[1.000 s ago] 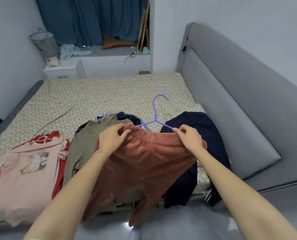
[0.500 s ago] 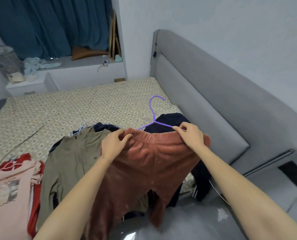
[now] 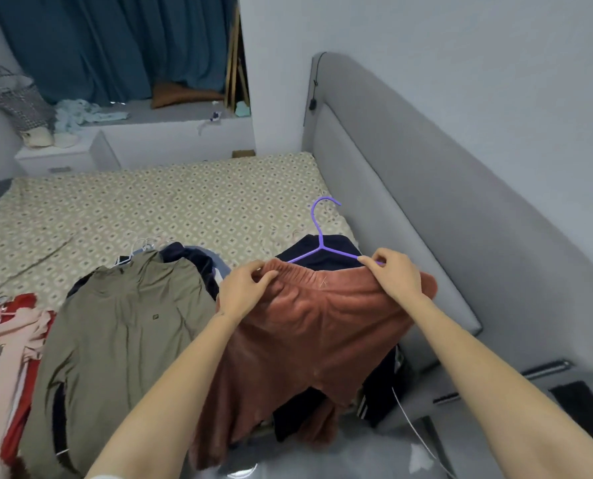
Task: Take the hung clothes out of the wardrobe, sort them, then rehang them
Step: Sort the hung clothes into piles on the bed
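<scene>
Fingers of the left hand (image 3: 245, 288) are curled onto the left end of a gathered elastic waistband, which is pinched between thumb and fingertips. The right hand (image 3: 395, 274) is closed on the right end of the same waistband, and the thin right arm of a purple hanger (image 3: 319, 233) is pinched with it. The rust garment (image 3: 309, 333) is held above the near right part of the bed (image 3: 150, 209); its legs hang past the near edge.

Slippage is judged the main risk. The hanger is a slim, smooth rod with sloping arms, while the rust fabric appears thick, plush and heavy, so the waistband may slide off if either pinch is loosened. The open hook may also snag the navy garment (image 3: 322, 257) lying directly beneath.

An olive shirt (image 3: 122, 326) of thin, matt, lightly creased cloth is laid flat just to the left, on pale wire hangers. Further left, a pink printed top (image 3: 1, 357) is spread over a red garment (image 3: 22, 302). The bed cover is patterned in small diamonds, and a padded grey headboard (image 3: 409, 202) is seen at the right.
</scene>
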Action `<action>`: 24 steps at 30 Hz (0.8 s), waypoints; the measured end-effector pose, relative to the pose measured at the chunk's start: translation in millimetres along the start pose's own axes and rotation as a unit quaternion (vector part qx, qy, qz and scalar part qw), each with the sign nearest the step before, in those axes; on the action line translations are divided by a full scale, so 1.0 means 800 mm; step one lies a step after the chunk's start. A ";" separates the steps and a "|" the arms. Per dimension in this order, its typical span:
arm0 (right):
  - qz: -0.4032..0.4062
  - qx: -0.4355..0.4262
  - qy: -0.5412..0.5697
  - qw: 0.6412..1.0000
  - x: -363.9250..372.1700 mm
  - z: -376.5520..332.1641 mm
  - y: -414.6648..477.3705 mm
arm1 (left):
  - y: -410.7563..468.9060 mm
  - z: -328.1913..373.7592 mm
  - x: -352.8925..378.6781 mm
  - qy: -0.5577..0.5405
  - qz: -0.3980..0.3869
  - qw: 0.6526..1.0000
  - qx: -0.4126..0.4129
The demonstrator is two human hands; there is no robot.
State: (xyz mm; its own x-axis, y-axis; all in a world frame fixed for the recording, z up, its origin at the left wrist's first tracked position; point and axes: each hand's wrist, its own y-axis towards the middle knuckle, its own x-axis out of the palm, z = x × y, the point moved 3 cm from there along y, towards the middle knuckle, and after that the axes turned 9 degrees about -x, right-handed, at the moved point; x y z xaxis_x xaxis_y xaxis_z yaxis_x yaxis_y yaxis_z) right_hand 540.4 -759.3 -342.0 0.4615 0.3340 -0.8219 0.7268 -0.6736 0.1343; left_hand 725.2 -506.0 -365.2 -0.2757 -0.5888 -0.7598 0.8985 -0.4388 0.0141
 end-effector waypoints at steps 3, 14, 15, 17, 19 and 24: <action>-0.024 -0.014 0.000 1.000 -0.014 0.034 0.029 | -0.005 0.026 0.029 0.010 0.012 1.000 -0.019; -0.046 -0.065 -0.046 0.996 -0.061 0.096 0.103 | 0.008 0.091 0.102 -0.021 0.017 0.998 -0.060; -0.044 -0.067 -0.047 0.996 -0.061 0.099 0.110 | 0.012 0.094 0.106 -0.024 0.018 0.998 -0.063; -0.045 -0.069 -0.047 0.995 -0.057 0.102 0.121 | 0.018 0.095 0.112 -0.029 0.017 0.997 -0.065; -0.048 -0.070 -0.045 0.995 -0.051 0.103 0.131 | 0.027 0.093 0.116 -0.037 0.016 0.997 -0.071; -0.062 -0.068 -0.045 0.995 -0.026 0.094 0.164 | 0.067 0.075 0.123 -0.047 0.017 0.995 -0.082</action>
State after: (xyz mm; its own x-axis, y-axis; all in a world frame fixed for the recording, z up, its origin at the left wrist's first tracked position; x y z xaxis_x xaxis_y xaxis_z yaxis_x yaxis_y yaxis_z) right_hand 587.8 -904.2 -348.8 0.3220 0.3442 -0.8820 0.8400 -0.5335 0.0985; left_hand 725.5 -628.1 -399.7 -0.2682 -0.6654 -0.6966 0.9494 -0.3053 -0.0738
